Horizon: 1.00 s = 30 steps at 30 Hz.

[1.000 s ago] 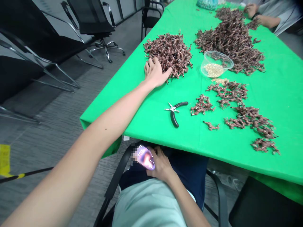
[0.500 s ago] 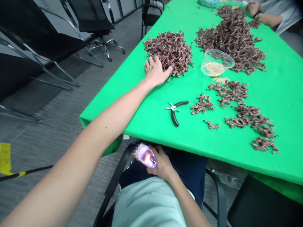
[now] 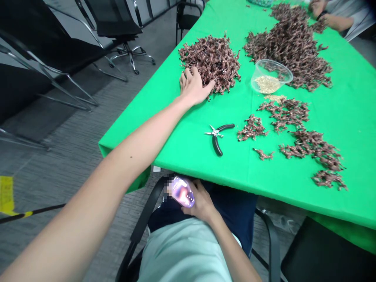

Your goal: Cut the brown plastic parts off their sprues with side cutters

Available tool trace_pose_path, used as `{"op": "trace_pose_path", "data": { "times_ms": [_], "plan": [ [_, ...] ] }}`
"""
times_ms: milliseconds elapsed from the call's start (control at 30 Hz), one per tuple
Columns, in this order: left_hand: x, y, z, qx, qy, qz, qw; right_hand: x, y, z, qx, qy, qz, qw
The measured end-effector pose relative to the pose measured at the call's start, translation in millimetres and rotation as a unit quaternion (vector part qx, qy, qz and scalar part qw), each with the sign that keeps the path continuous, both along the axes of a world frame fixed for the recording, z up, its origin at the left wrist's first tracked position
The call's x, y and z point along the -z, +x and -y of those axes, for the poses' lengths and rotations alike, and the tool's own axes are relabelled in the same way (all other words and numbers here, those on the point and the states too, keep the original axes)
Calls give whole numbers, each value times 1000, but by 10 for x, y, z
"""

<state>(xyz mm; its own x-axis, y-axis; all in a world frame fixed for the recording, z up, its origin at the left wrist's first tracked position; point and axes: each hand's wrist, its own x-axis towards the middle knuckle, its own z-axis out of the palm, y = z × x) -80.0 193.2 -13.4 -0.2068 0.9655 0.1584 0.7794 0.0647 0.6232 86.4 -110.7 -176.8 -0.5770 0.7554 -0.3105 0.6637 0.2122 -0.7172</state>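
My left hand [image 3: 194, 87] lies with fingers spread against the near left side of a pile of small brown figure-like pieces [image 3: 217, 58], whose exact kind I cannot make out. Its fingertips touch the pieces. Down in my lap, under the table edge, my right hand [image 3: 201, 201] is closed around a smartphone [image 3: 182, 192] with a lit screen. Black-handled pliers [image 3: 216, 135] rest with jaws apart on the green cloth [image 3: 182, 145], nearer to me than the pile. Right of them lie a small cluster of brown pieces [image 3: 252, 128] and a single piece [image 3: 263, 154].
A clear plastic bowl [image 3: 257, 84] with small gold-coloured bits stands beside a larger brown heap [image 3: 289, 47]. More brown clusters [image 3: 317, 147] lie toward the right. Another person's hand [image 3: 317, 8] is at the far right. Black chairs [image 3: 117, 23] stand left of the table.
The view has shifted very slightly. Both hands keep their places, the left on the pile and the right around the smartphone.
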Motion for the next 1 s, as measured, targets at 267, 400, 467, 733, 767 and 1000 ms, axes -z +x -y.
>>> {"op": "trace_pose_path", "data": {
  "times_ms": [267,400,467,733,767,1000],
  "plan": [
    [5,5,-1,-3,5,-3,1000,-20,15,-15,0,-11,0,1000],
    [-2,8,5,-7,5,-9,1000,-28,17,-16,0,-11,2,1000],
    [1,7,3,-9,7,-14,1000,-28,15,-15,-1,-11,7,1000],
    [17,-5,-10,-11,17,-22,1000,-30,34,-32,3,-11,16,1000],
    [13,-5,-6,-9,15,-20,1000,-29,40,-35,4,-15,15,1000],
    [-13,-3,27,0,-1,-5,1000,-19,13,64,22,3,83,996]
  ]
}}
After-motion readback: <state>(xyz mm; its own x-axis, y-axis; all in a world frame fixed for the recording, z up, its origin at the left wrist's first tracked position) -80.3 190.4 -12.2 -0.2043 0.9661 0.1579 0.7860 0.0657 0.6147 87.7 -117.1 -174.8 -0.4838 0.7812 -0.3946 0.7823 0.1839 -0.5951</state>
